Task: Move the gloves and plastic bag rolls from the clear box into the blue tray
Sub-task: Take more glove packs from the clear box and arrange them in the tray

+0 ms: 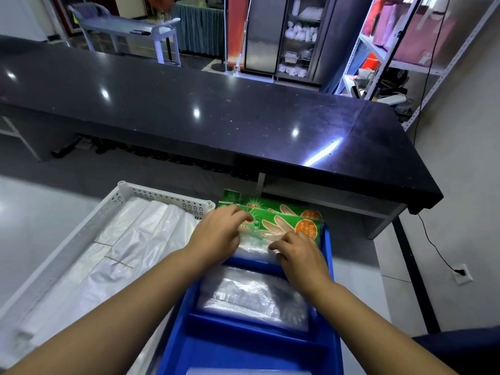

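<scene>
A blue tray with dividers lies in front of me. Its far compartment holds green glove packs standing on edge. My left hand rests on the front green pack with its fingers bent over the top edge. My right hand touches the clear plastic lower part of that pack with curled fingers. The middle compartment holds a clear packet of plastic bags. Another clear packet shows at the bottom edge. The clear box is not in view.
A white perforated basket on the left holds folded white plastic bags. A long black counter runs behind the tray. Metal shelving stands at the back right, and a cable and wall socket lie to the right.
</scene>
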`<state>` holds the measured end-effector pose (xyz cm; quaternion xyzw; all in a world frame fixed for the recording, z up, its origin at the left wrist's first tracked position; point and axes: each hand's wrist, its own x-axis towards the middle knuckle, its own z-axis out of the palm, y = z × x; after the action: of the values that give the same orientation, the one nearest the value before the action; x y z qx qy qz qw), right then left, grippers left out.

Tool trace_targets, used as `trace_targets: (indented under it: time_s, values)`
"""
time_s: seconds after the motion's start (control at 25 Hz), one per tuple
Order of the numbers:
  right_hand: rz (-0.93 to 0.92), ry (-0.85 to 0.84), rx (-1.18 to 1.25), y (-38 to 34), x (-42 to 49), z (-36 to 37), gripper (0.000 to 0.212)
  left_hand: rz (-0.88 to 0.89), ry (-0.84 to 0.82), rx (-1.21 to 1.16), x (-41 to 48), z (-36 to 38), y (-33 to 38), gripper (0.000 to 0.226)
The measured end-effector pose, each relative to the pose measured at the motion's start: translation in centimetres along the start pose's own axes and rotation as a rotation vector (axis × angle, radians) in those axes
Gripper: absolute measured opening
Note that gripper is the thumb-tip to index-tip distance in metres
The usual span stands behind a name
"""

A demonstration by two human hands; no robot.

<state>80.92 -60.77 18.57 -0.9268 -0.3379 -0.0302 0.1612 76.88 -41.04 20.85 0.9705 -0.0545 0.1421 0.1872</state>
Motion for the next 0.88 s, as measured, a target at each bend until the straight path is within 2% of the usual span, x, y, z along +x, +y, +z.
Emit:
trace_targets:
  time_s: [0.08,0.16,0.28,0.36,0.52,0.6,0.72,0.88]
  values:
    - [0.0,-0.034,0.005,0.1,0.0,0.4,0.022,0.223,0.043,0.098,-1.3,-0.1,0.2,0.032]
    - [0.014,-0.049,0.0,0.2,0.1,0.5,0.023,0.316,-0.043,0.196,-2.4,0.7,0.3,0.026]
    - [0.034,-0.024,-0.012,0.5,0.3,0.4,0.023,0.133,-0.261,0.245,-2.2,1.5,-0.2,0.024]
    - [0.039,-0.069,0.011,0.7,0.5,0.4,0.02,0.042,-0.367,0.283,-1.7,1.8,-0.5,0.026]
    - [0.025,-0.217,0.04,1.3,0.8,0.3,0.022,0.035,-0.455,0.287,-1.5,2.1,-0.5,0.03]
    - [0.011,-0.204,0.023,1.4,0.9,0.0,0.024,0.033,-0.419,0.25,-2.0,1.6,-0.9,0.035]
    - [-0.027,-0.075,-0.021,1.3,0.8,-0.8,0.023,-0.083,-0.213,0.127,-3.3,0.3,-1.3,0.042]
    - [-0.039,0.027,-0.095,-1.3,0.6,-2.5,0.019,-0.17,-0.047,0.147,-5.7,-2.7,-2.0,0.032]
